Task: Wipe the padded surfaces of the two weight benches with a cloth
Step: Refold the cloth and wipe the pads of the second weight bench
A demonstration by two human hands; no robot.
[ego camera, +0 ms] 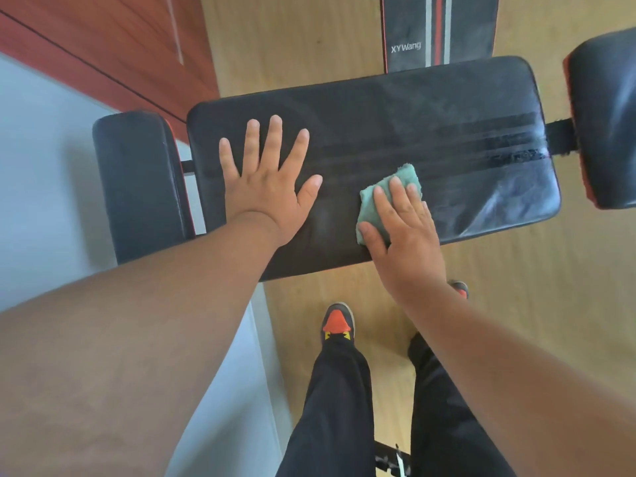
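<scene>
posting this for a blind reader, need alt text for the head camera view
Seen from above, a person's right hand presses a green cloth on a black padded bench, while the left hand rests flat beside it. A second bench lies beyond on the wooden floor.
</scene>
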